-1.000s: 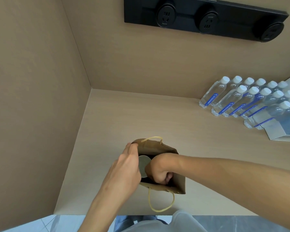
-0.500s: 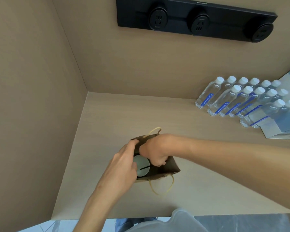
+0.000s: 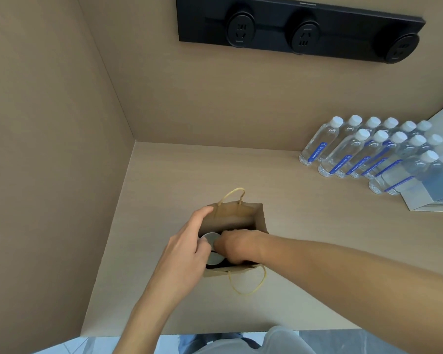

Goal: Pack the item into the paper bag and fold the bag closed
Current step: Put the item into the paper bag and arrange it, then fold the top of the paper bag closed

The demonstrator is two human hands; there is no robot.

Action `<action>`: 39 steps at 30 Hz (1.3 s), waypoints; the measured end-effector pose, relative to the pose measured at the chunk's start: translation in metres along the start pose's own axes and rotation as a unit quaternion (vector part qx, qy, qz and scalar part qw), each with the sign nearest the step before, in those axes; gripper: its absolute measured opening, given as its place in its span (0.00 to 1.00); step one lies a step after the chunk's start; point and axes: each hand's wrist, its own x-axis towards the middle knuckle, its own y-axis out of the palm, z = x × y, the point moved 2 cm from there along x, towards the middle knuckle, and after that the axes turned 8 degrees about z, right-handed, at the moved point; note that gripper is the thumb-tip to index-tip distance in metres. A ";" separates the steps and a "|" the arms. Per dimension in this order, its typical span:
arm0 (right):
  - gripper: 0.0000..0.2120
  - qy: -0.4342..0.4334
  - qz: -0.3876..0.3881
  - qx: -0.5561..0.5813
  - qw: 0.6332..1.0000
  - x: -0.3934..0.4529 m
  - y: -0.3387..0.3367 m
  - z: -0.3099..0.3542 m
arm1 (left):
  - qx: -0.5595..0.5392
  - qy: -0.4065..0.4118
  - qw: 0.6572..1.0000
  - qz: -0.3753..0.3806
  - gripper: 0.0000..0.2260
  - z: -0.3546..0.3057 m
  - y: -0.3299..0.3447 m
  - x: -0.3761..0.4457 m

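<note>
Left hand [image 3: 189,249] pinches paper bag [image 3: 237,215] rim at 9 o'clock; right hand [image 3: 234,247], grip unclear, should seat grey round item [image 3: 210,238] flat before folding.

The bench [image 3: 179,180] is a pale wood-grain surface set into a corner, with matching walls rising along its far edge and its left side. A brown paper bag [image 3: 234,215] stands on it at about 6 o'clock, mouth open upward, one cord handle lying over the bench towards the near edge. At 2 o'clock a cluster of clear water bottles [image 3: 368,154] stands upright in rows (white caps, blue labels), close to the back wall. Just beside them, at 3 o'clock, a light blue-grey box [image 3: 435,198] rests on the bench, cut off by the frame's edge.
</note>
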 end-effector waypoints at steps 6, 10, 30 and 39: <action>0.15 -0.010 0.009 0.016 1.000 -0.010 -0.009 0.002 | -0.030 0.030 0.999 0.004 0.25 0.002 -0.005 0.000; 0.07 -0.048 -0.033 0.036 0.998 -0.045 -0.034 -0.009 | -0.073 0.026 0.997 0.002 0.24 0.005 -0.009 -0.004; 0.12 -0.173 -0.391 0.587 0.687 -0.045 0.087 -0.055 | -0.056 0.055 0.996 0.049 0.21 0.053 0.001 0.014; 0.07 -0.182 -0.393 0.689 0.581 -0.038 0.085 -0.054 | -0.082 0.079 0.993 0.025 0.17 0.053 0.004 0.031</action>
